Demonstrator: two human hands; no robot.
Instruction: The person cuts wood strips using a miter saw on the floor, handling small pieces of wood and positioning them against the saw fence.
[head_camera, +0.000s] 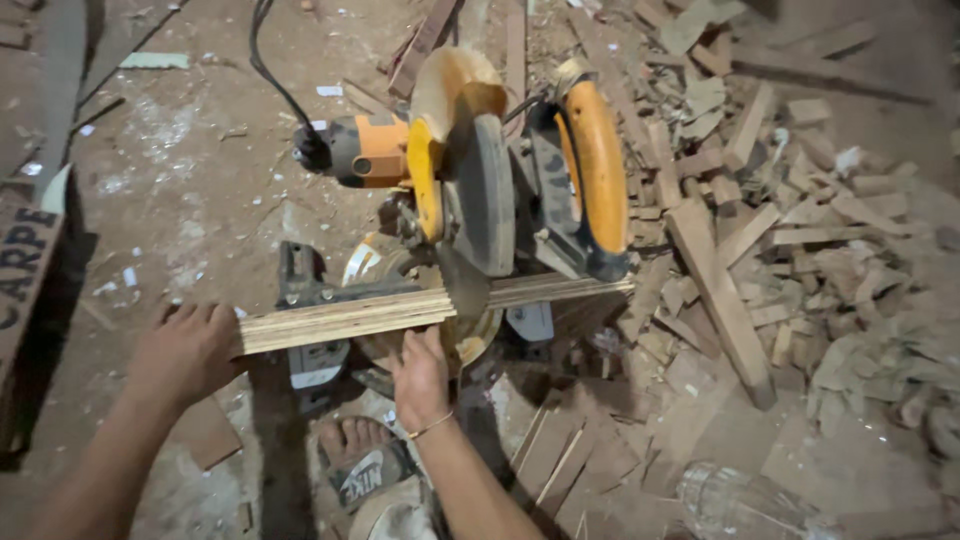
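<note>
Both hands (190, 350) steady a plywood strip (400, 310); saw blade (462, 285) partly hidden.

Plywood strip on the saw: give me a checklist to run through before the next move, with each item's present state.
1. Plywood strip lies across the saw base: ok.
2. Left hand steadies the strip's end: ok.
3. Right hand close by the blade: not ok.
4. Saw head raised above the strip: ok.
5. Foot in an open sandal near the saw: not ok.
6. Power cord plugged in: cannot tell.
</note>
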